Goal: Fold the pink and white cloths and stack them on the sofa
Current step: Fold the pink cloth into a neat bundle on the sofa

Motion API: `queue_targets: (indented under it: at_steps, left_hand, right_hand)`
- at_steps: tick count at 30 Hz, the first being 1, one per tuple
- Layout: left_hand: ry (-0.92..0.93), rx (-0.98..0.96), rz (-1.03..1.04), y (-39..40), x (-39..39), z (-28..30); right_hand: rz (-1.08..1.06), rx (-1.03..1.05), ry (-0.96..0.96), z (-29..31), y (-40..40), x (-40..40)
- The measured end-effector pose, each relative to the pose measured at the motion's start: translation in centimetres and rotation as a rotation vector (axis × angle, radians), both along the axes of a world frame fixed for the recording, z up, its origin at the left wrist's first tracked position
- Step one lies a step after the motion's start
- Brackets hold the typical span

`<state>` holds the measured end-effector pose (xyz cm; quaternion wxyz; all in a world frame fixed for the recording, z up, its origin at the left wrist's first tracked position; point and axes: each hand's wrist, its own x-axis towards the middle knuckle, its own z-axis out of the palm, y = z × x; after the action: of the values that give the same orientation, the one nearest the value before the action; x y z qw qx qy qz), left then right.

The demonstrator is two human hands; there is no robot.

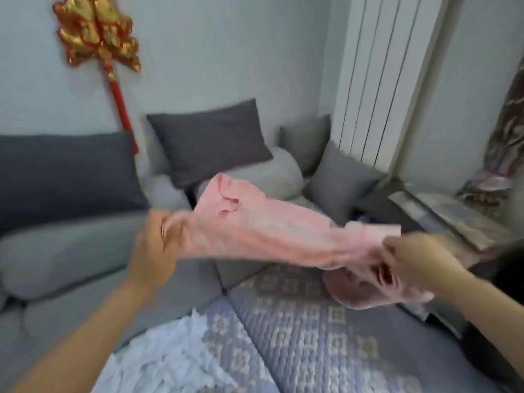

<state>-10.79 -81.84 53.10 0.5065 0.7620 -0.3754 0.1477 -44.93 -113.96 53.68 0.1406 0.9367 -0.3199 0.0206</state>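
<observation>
1. Both hands are up over the sofa (71, 251) with the pink cloth (263, 231) stretched in the air between them. The left hand (154, 245) grips one end with curled fingers; the right hand (411, 259) has the other end bunched in its fist, with extra pink fabric hanging below it.
2. This looks like the opening of the pink fold: the cloth is rumpled and twisted, not yet flat.
3. The white cloth (170, 361) lies crumpled low in the view, on the patterned quilt (312, 336), unfolded.
4. Next move, I'd say: get clean corners. The right hand needs to let the wad go and find an edge, then pull the cloth taut or lay it flat on the quilt before folding.
5. The quilt covers the near seat; grey cushions (209, 143) line the back.
6. Around the room: a red and gold ornament (96, 32) on the pale wall, a white radiator (380, 80) to the right, a patterned curtain (507, 131) at the edge.
</observation>
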Motion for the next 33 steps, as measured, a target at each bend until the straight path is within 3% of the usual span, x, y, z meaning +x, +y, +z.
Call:
queue_targets:
  at_steps: [4, 6, 9, 12, 14, 15, 16, 17, 18, 19, 20, 21, 22, 23, 25, 29, 30, 32, 33]
  left_hand:
    - [0.345, 0.576, -0.001, 8.5, -7.5, -16.4]
    - [0.498, 0.738, 0.026, 11.9, -12.0, -23.1]
    - [0.79, 0.791, 0.146, 15.4, -18.2, -29.9]
    - [1.156, 0.916, 0.041, 16.3, -24.6, -31.6]
    - [1.166, 0.97, 0.043, 15.6, -26.9, -32.2]
    - [1.212, 0.952, 0.153, 15.8, -27.3, -32.5]
    - [1.377, 0.837, 0.205, 15.7, -28.0, -33.1]
    - [1.536, 0.781, 0.155, 14.7, -28.3, -33.2]
    - [1.669, 0.673, 0.365, 12.9, -28.0, -32.7]
    - [1.598, 0.447, 0.622, 11.9, -27.9, -31.7]
    - [1.716, 0.24, 0.61, 10.5, -28.0, -29.4]
    - [1.953, 0.006, 0.224, 9.3, -27.1, -25.4]
    - [2.018, 0.021, -0.046, 7.7, -26.3, -21.9]
    - [1.873, 0.09, 0.081, 5.8, -25.2, -20.1]
    - [1.677, -0.039, 0.131, 1.5, -20.7, -15.5]
    - [1.316, -0.534, -0.075, -8.4, -10.0, 2.0]
    - [1.128, -0.59, -0.09, -9.3, -8.6, 6.6]
    - [0.699, -0.506, 0.029, -10.6, -6.8, 13.7]
    - [0.632, -0.468, 0.044, -10.9, -6.4, 16.3]
  right_hand:
    - [0.033, 0.325, 0.199, -14.8, 4.3, -5.9]
    - [0.005, 0.457, 0.291, -20.4, 6.7, -8.9]
    - [-0.048, 0.609, 0.354, -25.7, 8.7, -12.6]
    - [0.013, 0.605, 0.417, -29.6, 9.5, -15.3]
    - [0.021, 0.604, 0.434, -30.9, 9.6, -16.6]
    - [0.017, 0.602, 0.42, -31.2, 9.9, -17.3]
    - [0.011, 0.596, 0.433, -31.4, 10.2, -18.0]
    - [0.008, 0.571, 0.451, -31.3, 10.5, -18.6]
    - [-0.001, 0.55, 0.441, -30.9, 10.6, -19.2]
    - [-0.05, 0.568, 0.421, -30.2, 10.5, -19.4]
    - [-0.088, 0.58, 0.397, -29.4, 10.0, -19.1]
    - [-0.142, 0.579, 0.36, -28.2, 9.2, -18.2]
    - [-0.199, 0.569, 0.294, -27.1, 7.9, -16.7]
    - [-0.262, 0.569, 0.207, -25.3, 6.3, -14.7]
    - [-0.359, 0.544, -0.007, -20.0, 1.9, -9.8]
    - [-0.331, 0.356, -0.549, -3.0, -5.2, -2.0]
    - [-0.317, 0.313, -0.697, 1.5, -5.8, -1.0]
    - [-0.295, 0.202, -0.931, 9.7, -6.8, 0.2]
    - [-0.269, 0.162, -0.974, 13.3, -7.0, 0.5]
